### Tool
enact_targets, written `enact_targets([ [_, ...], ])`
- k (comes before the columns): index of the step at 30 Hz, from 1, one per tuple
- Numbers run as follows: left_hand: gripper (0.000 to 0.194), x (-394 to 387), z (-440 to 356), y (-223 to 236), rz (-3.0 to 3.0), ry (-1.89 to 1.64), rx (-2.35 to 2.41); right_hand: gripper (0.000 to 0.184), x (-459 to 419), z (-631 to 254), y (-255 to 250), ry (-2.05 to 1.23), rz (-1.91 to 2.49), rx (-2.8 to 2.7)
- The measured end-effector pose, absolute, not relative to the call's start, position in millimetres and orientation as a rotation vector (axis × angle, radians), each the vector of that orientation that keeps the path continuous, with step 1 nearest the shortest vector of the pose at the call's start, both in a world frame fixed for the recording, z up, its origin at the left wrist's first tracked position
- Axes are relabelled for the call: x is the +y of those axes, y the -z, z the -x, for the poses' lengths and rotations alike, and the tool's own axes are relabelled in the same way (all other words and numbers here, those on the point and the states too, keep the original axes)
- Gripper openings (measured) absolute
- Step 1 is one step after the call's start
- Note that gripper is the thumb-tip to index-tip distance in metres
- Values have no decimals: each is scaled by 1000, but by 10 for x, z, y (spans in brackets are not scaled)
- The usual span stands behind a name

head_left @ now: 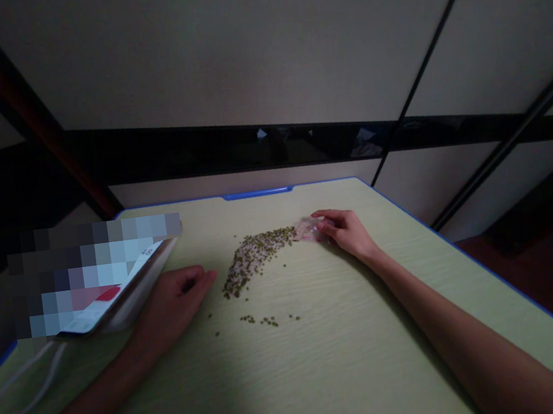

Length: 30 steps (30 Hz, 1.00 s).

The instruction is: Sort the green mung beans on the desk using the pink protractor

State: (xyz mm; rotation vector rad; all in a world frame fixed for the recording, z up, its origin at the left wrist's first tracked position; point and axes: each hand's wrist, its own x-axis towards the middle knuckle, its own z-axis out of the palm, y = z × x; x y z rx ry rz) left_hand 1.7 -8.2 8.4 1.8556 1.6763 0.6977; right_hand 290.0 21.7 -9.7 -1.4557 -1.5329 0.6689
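Note:
My right hand (344,229) pinches a small, crumpled clear plastic bag with pinkish marks (305,229) between thumb and fingers, low over the table. From the bag's left end, a curved pile of small green beans that look like mung beans (261,246), mixed with whitish grains, spreads leftward and toward me. Several loose beans (265,321) lie on the near side of the pile. My left hand (177,303) rests left of the pile, fingers curled in and thumb pointing right, with nothing visible in it. It does not touch the beans.
A lit phone or tablet (111,314), partly pixelated, leans on a pale support at left, with a white strap or cable (36,381) below. The pale wood-grain table (298,385) has a blue edge and a blue handle (258,193) at the back. Cabinet panels (217,53) stand behind.

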Motion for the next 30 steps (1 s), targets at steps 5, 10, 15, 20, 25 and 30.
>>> enact_targets([
  [5,35,-88,-17,-100,-1847,-700,1677,41,193,-2888,66,-679,1450,-1547],
  [10,35,-93,-20,-101,-1831,-715,1663,41,174,-2898,64,-709,1444,-1565],
  [15,35,-91,-28,-95,-1835,-703,1672,42,168,-2911,66,-748,1425,-1591],
  [20,35,-83,-13,-79,-1860,-714,1660,41,158,-2895,61,-770,1416,-1605],
  [25,35,-77,-7,-59,-1859,-704,1661,41,156,-2885,85,-759,1426,-1602],
  [30,35,-89,-20,-75,-1853,-724,1661,41,155,-2876,78,-725,1458,-1572],
])
